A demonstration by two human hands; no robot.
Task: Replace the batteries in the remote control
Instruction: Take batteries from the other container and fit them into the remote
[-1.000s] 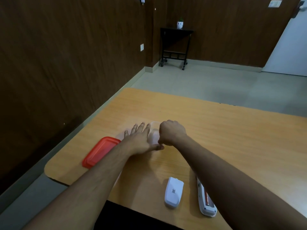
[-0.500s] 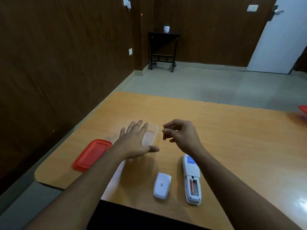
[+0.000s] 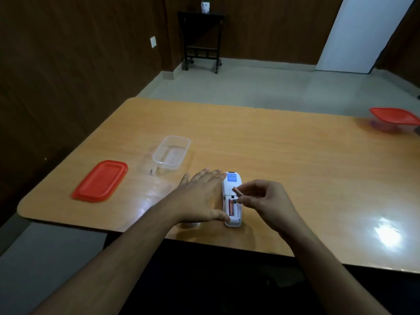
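Note:
The white remote control lies face down on the wooden table, its battery bay uncovered with one red battery seated in the left slot. My right hand pinches a second red battery between thumb and fingertips, just above the bay's right side. My left hand lies flat with fingers spread against the remote's left edge, thumb touching its near end. The battery cover is hidden, apart from a pale sliver under my left wrist.
A clear plastic tub stands open beyond my left hand, its red lid flat to the left. Another red-lidded tub sits at the far right edge. The table's near edge runs just below my forearms.
My left hand came off the clear tub and back to the remote's side. My right hand carried the battery from beside the tub down over the remote's open bay.

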